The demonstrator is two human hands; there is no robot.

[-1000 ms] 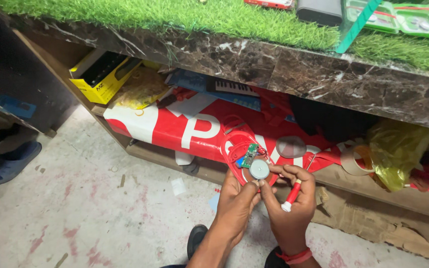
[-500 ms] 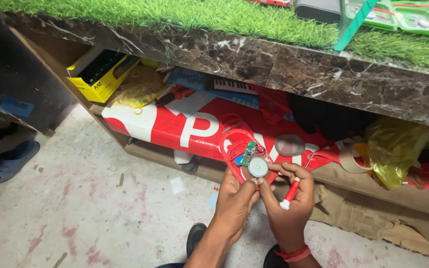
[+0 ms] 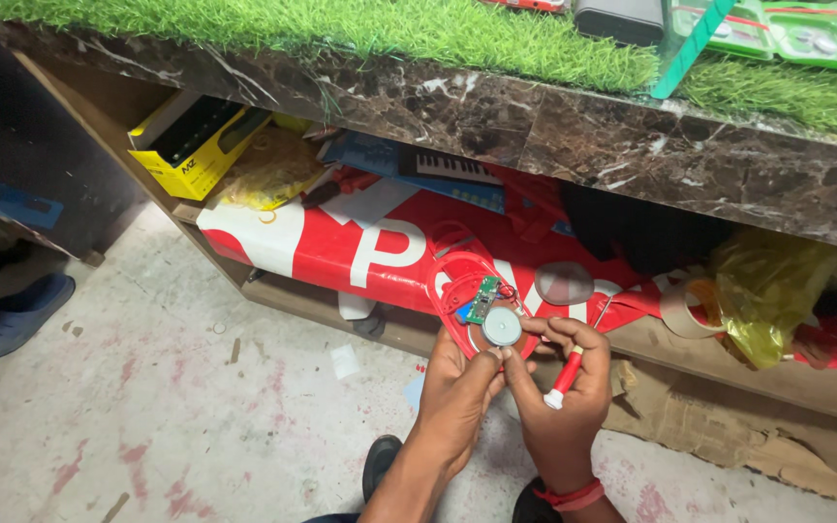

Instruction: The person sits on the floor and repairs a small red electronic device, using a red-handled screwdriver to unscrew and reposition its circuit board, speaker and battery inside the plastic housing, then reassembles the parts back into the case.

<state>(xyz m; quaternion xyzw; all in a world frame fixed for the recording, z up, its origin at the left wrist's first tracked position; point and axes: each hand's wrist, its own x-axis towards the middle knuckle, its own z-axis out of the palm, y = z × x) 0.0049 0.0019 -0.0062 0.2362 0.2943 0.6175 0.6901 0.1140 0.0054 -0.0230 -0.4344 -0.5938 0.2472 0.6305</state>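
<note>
Red casing (image 3: 457, 310) and screwdriver (image 3: 566, 374) in closed fingers (image 3: 496, 356).

Above me runs a dark marble counter (image 3: 573, 126) topped with green artificial grass (image 3: 360, 29). On the shelf beneath lie a yellow box (image 3: 196, 145), a blue box picturing a keyboard (image 3: 418, 165), and a red and white banner (image 3: 341, 242) draped over the edge. A roll of tape (image 3: 687, 308) sits beside a crumpled yellow bag (image 3: 777, 291). A blue sandal (image 3: 16, 315) rests on the stained concrete floor (image 3: 176, 416).
</note>
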